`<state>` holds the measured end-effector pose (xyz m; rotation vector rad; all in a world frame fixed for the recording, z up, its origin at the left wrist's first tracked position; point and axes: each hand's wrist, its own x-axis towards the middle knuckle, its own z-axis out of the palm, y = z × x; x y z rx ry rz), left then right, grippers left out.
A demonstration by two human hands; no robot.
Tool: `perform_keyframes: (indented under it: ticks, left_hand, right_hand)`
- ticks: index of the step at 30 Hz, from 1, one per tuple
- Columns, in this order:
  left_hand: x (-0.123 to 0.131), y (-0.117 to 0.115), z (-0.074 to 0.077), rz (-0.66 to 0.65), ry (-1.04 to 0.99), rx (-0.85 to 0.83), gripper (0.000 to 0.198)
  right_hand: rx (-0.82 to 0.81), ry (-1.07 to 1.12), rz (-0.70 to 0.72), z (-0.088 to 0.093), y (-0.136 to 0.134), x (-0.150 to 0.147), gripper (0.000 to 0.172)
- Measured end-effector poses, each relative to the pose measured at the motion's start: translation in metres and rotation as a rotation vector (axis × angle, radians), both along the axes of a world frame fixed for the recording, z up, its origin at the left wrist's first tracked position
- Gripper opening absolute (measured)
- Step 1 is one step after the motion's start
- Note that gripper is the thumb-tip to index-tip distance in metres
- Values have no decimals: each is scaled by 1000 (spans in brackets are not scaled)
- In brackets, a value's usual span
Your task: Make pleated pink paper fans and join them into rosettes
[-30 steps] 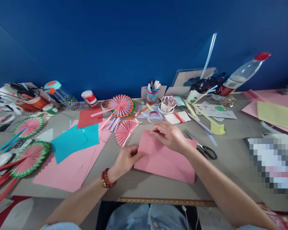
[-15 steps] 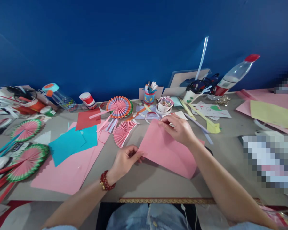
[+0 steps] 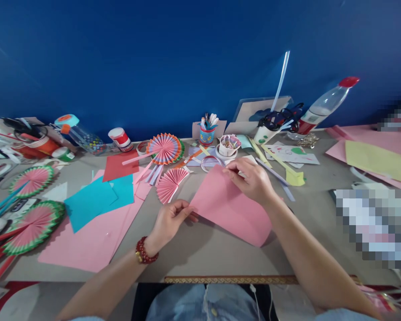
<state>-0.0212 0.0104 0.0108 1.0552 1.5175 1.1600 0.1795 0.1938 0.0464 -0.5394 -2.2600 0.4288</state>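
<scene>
A sheet of pink paper [image 3: 227,203] is held tilted above the grey tabletop, its near right corner curving. My left hand [image 3: 172,220], with a red bead bracelet at the wrist, pinches the sheet's left corner between thumb and fingers. Higher up, my right hand [image 3: 252,178] grips the far edge near its top corner, and my right forearm covers part of the sheet's right side. Just beyond my left hand lies a small pleated pink paper fan [image 3: 171,185]. Past the far edge of the sheet sits a roll of tape [image 3: 211,164].
Blue paper [image 3: 93,200] and pink sheets [image 3: 76,247] lie on the left, beside round green-edged paper fans [image 3: 36,227]. Along the wall stand a pen cup [image 3: 207,133], a small paper cup [image 3: 230,145] and a leaning plastic bottle [image 3: 324,111]. Yellow paper [image 3: 377,158] lies at right.
The pink sheet's near right corner has curled slightly more and shifted left. Both hands keep their pinch on it. The whole view has drifted a little.
</scene>
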Motion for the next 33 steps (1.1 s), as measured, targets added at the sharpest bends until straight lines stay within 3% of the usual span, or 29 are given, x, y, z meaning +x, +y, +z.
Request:
perform_keyframes:
  ticks: [6, 13, 19, 23, 29, 33]
  left_hand:
    - [-4, 1, -3, 48, 87, 50, 29]
    - [-6, 3, -6, 101, 12, 79, 28]
    - [-1, 4, -9, 61, -91, 141, 28]
    - [1, 2, -12, 0, 25, 104, 31]
    - [0, -5, -7, 47, 256, 218, 34]
    - [-2, -6, -6, 38, 174, 204, 34]
  right_hand:
    - [40, 21, 7, 2, -2, -1, 13]
    - [62, 43, -10, 3, -5, -1, 13]
    - [-19, 67, -56, 1, -6, -2, 13]
    - [-75, 50, -89, 0, -6, -3, 16]
    - [-138, 65, -106, -1, -6, -5, 17]
    - [-165, 70, -100, -2, -8, -6, 16]
